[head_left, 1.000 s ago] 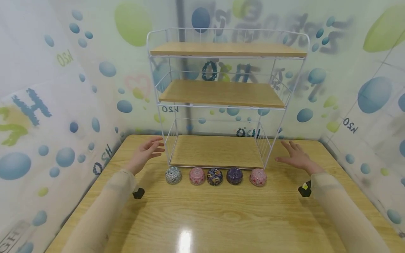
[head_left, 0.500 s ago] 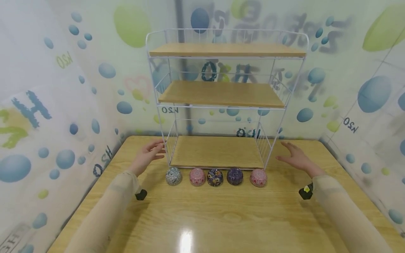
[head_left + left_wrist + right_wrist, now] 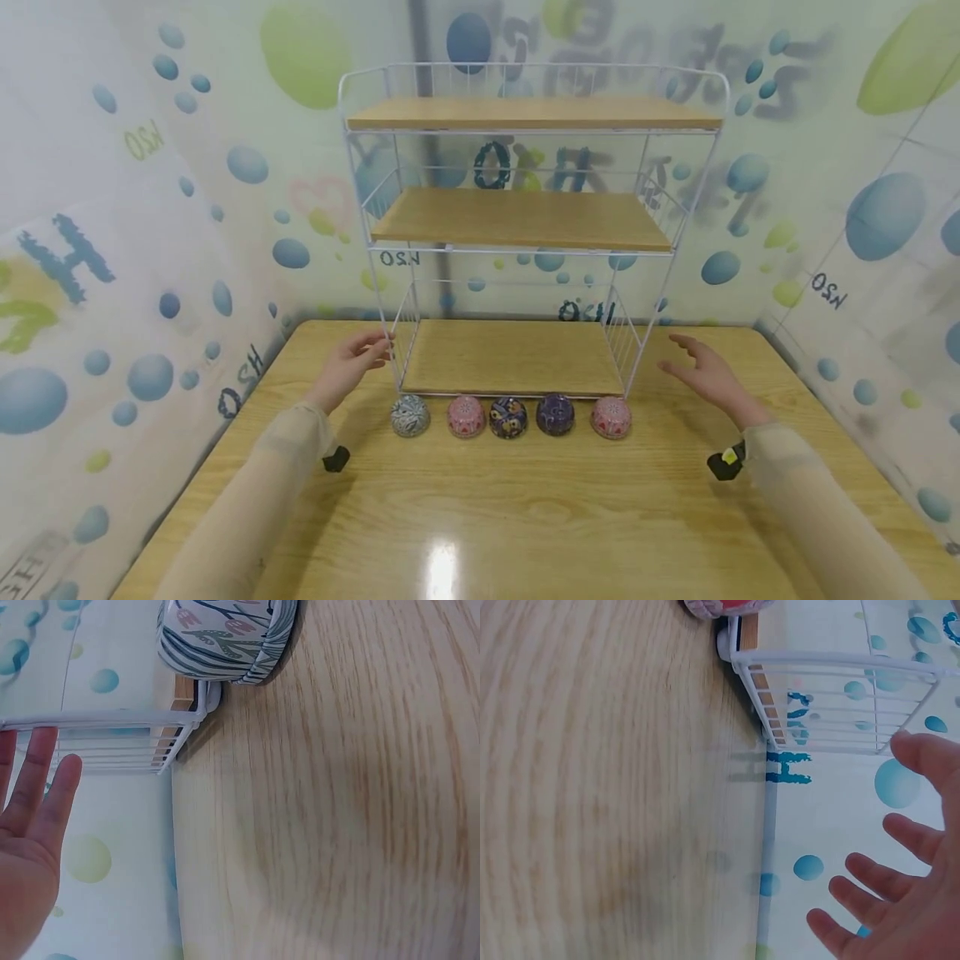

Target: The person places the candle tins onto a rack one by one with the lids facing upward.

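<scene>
A three-tier rack with a white wire frame and wooden shelves [image 3: 517,218] stands at the back of the table. My left hand [image 3: 348,368] is at its left front post, fingers fairly straight; in the left wrist view the fingertips [image 3: 43,739] meet the white post, though contact is hard to confirm. Beyond the right side, my right hand [image 3: 705,371] hovers with fingers spread, apart from the frame and holding nothing. Small round patterned tins line the rack's front: a grey-white one [image 3: 409,415], a pink one [image 3: 466,416], dark blue ones [image 3: 508,417] and another pink one [image 3: 611,417].
The wooden table [image 3: 517,508] extends in front of the tins and to both sides of the rack. Walls printed with blue and green spots [image 3: 291,252] close in the table at the back, left and right.
My left hand has moved slightly right, up to the rack's left post. My right hand has shifted a little away from the rack. The tins and rack stay in place.
</scene>
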The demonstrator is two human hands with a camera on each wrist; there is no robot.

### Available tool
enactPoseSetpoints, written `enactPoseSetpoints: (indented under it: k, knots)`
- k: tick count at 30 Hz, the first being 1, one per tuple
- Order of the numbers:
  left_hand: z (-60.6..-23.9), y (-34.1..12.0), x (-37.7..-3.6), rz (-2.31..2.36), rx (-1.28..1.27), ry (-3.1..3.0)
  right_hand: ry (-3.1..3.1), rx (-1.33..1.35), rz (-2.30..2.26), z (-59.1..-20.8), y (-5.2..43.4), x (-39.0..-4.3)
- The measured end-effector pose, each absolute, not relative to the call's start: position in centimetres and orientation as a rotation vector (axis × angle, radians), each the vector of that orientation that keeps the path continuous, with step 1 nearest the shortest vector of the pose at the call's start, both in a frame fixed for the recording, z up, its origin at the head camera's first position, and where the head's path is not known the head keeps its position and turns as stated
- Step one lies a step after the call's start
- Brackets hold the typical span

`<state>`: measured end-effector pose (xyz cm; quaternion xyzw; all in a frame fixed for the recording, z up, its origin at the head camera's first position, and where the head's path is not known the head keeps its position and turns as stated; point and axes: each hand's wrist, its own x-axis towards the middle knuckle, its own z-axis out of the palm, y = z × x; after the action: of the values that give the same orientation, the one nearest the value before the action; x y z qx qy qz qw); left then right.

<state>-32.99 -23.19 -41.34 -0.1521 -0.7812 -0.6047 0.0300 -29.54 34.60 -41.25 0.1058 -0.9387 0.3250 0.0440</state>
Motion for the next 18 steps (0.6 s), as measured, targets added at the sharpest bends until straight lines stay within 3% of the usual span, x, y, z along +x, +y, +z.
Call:
enactPoseSetpoints:
  k: [18]
  knots:
    - [-40.7, -22.2, -32.3, -1.831, -0.478, -2.382, -2.707, 0.324, 1.213, -41.1, 34.0, -27.4]
